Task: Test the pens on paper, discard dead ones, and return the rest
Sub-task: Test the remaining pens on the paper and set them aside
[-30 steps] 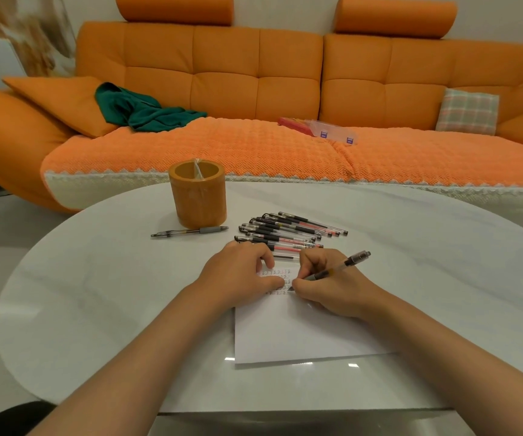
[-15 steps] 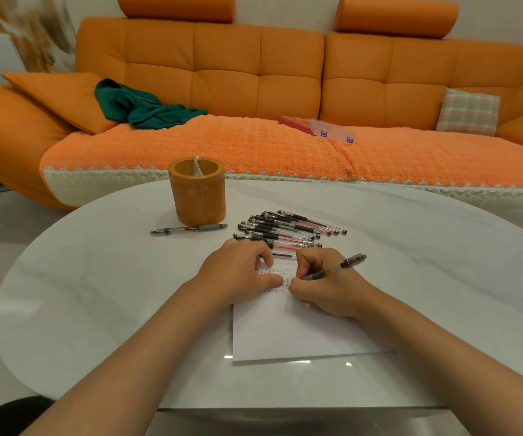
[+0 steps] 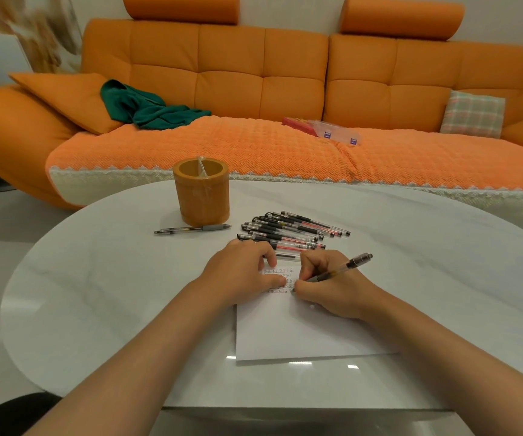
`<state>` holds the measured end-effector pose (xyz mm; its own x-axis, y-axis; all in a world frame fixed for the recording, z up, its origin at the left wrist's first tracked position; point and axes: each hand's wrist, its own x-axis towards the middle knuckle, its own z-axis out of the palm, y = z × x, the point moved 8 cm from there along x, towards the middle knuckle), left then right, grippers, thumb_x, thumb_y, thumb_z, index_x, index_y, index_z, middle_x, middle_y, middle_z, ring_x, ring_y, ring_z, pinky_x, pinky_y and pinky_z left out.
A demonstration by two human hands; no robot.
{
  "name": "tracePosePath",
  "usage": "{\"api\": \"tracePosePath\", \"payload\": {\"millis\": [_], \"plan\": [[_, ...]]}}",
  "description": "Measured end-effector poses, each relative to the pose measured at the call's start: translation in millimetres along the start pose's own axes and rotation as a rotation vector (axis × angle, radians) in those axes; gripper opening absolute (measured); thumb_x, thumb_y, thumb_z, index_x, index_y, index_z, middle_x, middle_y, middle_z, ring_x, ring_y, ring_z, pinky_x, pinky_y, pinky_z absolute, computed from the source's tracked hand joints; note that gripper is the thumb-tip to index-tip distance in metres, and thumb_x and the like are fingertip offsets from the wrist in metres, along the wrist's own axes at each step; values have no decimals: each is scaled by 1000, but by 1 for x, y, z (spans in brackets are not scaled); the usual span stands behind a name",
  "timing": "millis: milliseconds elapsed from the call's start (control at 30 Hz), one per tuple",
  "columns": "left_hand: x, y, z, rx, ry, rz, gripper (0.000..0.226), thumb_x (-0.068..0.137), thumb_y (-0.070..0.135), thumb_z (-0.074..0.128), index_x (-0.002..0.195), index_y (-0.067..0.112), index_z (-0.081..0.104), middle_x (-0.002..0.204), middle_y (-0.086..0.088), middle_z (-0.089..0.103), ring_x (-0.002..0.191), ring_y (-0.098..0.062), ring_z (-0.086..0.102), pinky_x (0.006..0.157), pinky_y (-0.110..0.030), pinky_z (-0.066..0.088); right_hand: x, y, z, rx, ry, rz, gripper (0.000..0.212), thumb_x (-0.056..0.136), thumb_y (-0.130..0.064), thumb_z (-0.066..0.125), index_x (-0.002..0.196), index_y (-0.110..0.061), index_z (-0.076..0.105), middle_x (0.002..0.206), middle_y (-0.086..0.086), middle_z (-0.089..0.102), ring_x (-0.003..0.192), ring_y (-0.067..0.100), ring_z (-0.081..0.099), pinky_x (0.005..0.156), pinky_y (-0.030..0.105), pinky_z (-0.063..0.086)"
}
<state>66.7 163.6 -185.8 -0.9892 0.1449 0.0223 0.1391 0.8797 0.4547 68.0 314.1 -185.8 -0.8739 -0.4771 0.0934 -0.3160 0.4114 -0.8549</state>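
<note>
A white sheet of paper point(image 3: 298, 335) lies on the white oval table point(image 3: 112, 294), with rows of small written marks near its top edge. My right hand point(image 3: 332, 287) grips a black pen point(image 3: 340, 267) with its tip on the paper. My left hand point(image 3: 244, 273) rests on the paper's top left part, fingers loosely curled with the thumb flat on the sheet. Several pens point(image 3: 294, 229) lie side by side just beyond my hands. A single pen point(image 3: 192, 229) lies apart, in front of the orange cylindrical pen holder point(image 3: 201, 191).
An orange sofa point(image 3: 285, 89) stands behind the table, with a green cloth point(image 3: 147, 105), a checked cushion point(image 3: 472, 113) and a clear plastic case point(image 3: 335, 132) on it. The table's near edge runs under my forearms.
My right hand has shifted slightly with the pen on the paper. My left hand stays on the sheet. The view has drifted a little.
</note>
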Motion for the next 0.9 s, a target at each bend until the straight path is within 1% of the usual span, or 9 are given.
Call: {"api": "tracePosePath", "payload": {"millis": [67,133,300,400,500,600,700,833,900], "plan": [[0,0,0,-1,0,2,35,78,62,72,102,40,58,91,18,56,96,-9,47,69,-28,42,0,0,0,7,12,4,21,76,3,67,69,5,48,54,8,54,53,16,47,53,33,36],[1,0,0,1,-2,4,35,79,62,72,103,40,58,91,18,56,95,-9,47,68,-27,41,0,-1,0,0,13,1,21,76,3,67,68,3,48,52,6,54,51,15,48,52,32,37],[1,0,1,7,0,4,35,79,62,71,104,40,58,92,18,56,97,-9,46,72,-28,44,-1,-3,1,3,14,0,19,75,0,66,70,4,49,58,20,56,53,17,48,53,34,38],[1,-1,1,4,-7,-2,35,79,62,71,104,40,58,92,18,56,97,-9,46,72,-28,44,-2,-3,0,-6,19,-13,19,76,-1,67,69,2,50,57,16,55,54,15,46,54,34,37],[0,1,1,2,-6,4,35,79,62,71,104,41,58,92,18,56,96,-8,46,71,-28,43,-1,-3,1,-12,-1,-17,21,76,0,67,69,3,48,55,10,56,53,15,48,54,32,38],[0,1,0,0,-2,7,35,80,61,71,104,40,58,91,18,56,95,-8,46,71,-27,44,-2,-2,2,0,-16,-10,21,77,1,67,70,5,48,54,11,56,52,16,49,52,32,38],[0,1,-1,5,-8,2,35,80,62,70,105,40,58,92,17,56,96,-9,47,71,-27,44,-2,-4,3,0,-11,-9,20,76,2,67,69,5,49,53,4,57,51,13,49,52,29,37],[0,3,0,5,-14,3,35,80,60,71,106,39,58,95,15,56,98,-10,47,70,-26,42,-2,-4,3,4,-27,-11,22,74,2,66,68,4,45,51,5,55,51,17,49,51,30,37],[-1,3,-1,1,-8,0,35,80,60,71,105,39,58,95,16,57,98,-10,47,72,-27,44,-2,-3,3,34,-35,6,21,75,3,66,69,4,46,51,5,54,51,19,51,51,31,38]]}}
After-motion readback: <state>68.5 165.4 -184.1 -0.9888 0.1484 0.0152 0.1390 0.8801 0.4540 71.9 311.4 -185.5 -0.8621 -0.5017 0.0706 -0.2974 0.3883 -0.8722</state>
